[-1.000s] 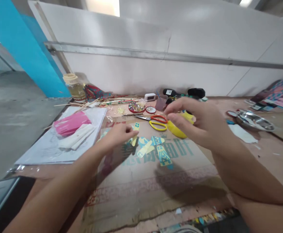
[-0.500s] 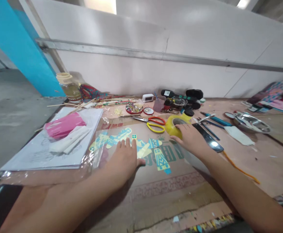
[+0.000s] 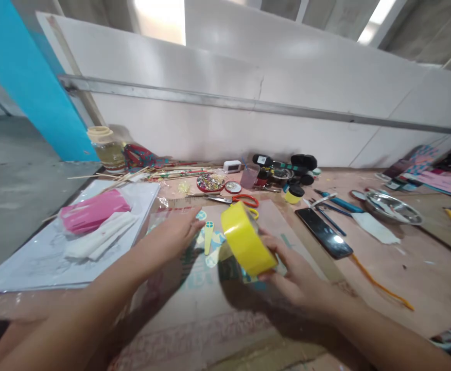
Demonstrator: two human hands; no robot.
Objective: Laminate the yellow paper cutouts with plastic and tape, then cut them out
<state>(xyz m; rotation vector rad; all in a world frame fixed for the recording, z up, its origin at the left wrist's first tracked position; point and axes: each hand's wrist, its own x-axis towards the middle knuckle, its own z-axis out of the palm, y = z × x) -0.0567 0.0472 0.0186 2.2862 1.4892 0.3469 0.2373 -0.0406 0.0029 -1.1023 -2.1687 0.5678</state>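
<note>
My right hand [image 3: 291, 263] is closed on a roll of yellow packing tape [image 3: 244, 239], tilted and lifted above the cardboard [image 3: 194, 314]. The hand grips the roll's right side with its thumb below. My left hand [image 3: 175, 229] is stretched toward the blue-and-yellow paper cutouts, fingers extended and no object visible in them. Near its fingertips lies a narrow yellow cutout [image 3: 208, 238] with a blue round end. Other cutouts are partly hidden by the roll and by my left hand. Behind the roll lie scissors [image 3: 241, 199] with red and yellow handles, partly covered.
White paper sheets [image 3: 24, 257] with a pink packet [image 3: 94, 211] lie left. A phone [image 3: 324, 232] with an orange cord and a metal dish [image 3: 393, 206] are right. Along the wall stand a bottle [image 3: 107, 149], a bead dish [image 3: 210, 182] and a yellow jar [image 3: 294, 194].
The tape roll, lying on the table before, is now raised and brought left and nearer in my right hand. My left hand has shifted left off the cutouts' middle. The view has tilted up slightly.
</note>
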